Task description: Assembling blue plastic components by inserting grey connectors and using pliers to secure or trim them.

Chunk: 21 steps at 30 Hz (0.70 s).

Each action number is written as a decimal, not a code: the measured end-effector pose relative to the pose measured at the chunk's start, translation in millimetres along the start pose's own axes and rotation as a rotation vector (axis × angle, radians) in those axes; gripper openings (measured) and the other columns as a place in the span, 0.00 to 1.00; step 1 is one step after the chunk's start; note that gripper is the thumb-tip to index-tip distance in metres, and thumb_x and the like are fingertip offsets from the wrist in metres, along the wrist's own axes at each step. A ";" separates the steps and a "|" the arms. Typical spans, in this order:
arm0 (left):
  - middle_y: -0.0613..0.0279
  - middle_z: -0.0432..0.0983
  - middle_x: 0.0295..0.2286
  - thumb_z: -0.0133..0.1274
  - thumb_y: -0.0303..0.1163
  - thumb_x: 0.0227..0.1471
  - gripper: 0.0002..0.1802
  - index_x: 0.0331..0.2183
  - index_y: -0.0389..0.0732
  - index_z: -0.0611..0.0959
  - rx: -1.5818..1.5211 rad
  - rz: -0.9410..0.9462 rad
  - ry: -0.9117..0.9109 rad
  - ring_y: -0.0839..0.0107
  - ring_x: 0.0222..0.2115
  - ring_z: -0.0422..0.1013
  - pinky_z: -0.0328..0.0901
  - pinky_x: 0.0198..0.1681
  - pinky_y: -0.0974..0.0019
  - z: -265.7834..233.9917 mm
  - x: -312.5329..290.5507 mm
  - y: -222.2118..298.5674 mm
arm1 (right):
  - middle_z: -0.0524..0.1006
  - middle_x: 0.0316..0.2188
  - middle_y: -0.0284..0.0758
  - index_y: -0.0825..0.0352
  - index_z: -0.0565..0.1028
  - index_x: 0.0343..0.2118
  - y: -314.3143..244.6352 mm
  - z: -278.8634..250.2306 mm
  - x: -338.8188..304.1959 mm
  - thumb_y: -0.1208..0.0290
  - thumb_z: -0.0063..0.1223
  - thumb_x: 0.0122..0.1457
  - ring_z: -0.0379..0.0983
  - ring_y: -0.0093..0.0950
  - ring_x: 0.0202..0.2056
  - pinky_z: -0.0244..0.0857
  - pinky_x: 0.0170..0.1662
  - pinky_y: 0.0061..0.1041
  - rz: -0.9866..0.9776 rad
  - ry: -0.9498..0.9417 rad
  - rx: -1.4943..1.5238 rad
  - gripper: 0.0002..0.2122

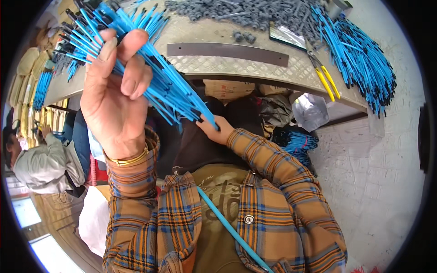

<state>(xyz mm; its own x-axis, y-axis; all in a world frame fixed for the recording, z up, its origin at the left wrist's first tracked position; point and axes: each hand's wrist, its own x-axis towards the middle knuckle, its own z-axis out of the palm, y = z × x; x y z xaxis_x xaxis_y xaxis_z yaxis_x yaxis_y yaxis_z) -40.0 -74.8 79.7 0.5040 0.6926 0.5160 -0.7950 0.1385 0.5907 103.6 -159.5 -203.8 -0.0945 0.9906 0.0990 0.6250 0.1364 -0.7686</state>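
My left hand (119, 84) is raised at the upper left, palm toward me, its fingers curled round a bundle of thin blue rods (166, 84) with black ends. The rods fan out above the fingers and slant down to the right. At the bundle's lower end, near the table's front edge, my right hand (220, 130) is closed on the tips of a few rods; its fingertips are partly hidden. A single light-blue rod or strip (234, 231) runs slantwise across the front of my shirt.
On the table (218, 38) stand a heap of grey plastic fittings (255, 13), a dark metal strip (227, 53), yellow-handled pliers (325, 79) and a large pile of blue rods (362, 59). More blue rods (296, 141) lie below at right. Another person (48, 159) sits at left.
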 end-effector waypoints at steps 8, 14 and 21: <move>0.59 0.70 0.19 0.39 0.32 0.60 0.17 0.47 0.32 0.69 0.254 -0.118 0.037 0.79 0.12 0.55 0.52 0.17 0.77 -8.7 -26.1 64.1 | 0.75 0.29 0.45 0.69 0.72 0.29 8.6 9.1 18.2 0.69 0.43 0.55 0.73 0.44 0.33 0.68 0.38 0.38 0.032 -0.044 -0.252 0.09; 0.42 0.77 0.34 0.44 0.27 0.56 0.14 0.44 0.32 0.74 0.608 -0.018 0.230 0.78 0.14 0.59 0.53 0.16 0.80 -11.3 -50.7 105.8 | 0.76 0.27 0.46 0.69 0.74 0.24 7.5 0.0 23.0 0.66 0.47 0.53 0.73 0.44 0.33 0.67 0.39 0.39 0.131 -0.025 -0.092 0.11; 0.55 0.79 0.30 0.48 0.26 0.53 0.12 0.41 0.37 0.77 1.035 -0.618 0.489 0.77 0.25 0.75 0.62 0.21 0.78 -51.6 -94.3 23.2 | 0.75 0.26 0.47 0.70 0.74 0.25 1.0 -8.7 22.4 0.66 0.48 0.53 0.73 0.44 0.32 0.66 0.38 0.38 0.134 -0.042 -0.054 0.11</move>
<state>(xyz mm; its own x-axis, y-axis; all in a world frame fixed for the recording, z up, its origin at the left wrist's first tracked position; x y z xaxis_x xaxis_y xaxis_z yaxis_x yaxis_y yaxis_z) -123.4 -100.3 12.8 0.3419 0.9259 -0.1608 0.2615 0.0707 0.9626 108.9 -137.1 -196.9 -0.0391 0.9988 -0.0302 0.6748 0.0040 -0.7380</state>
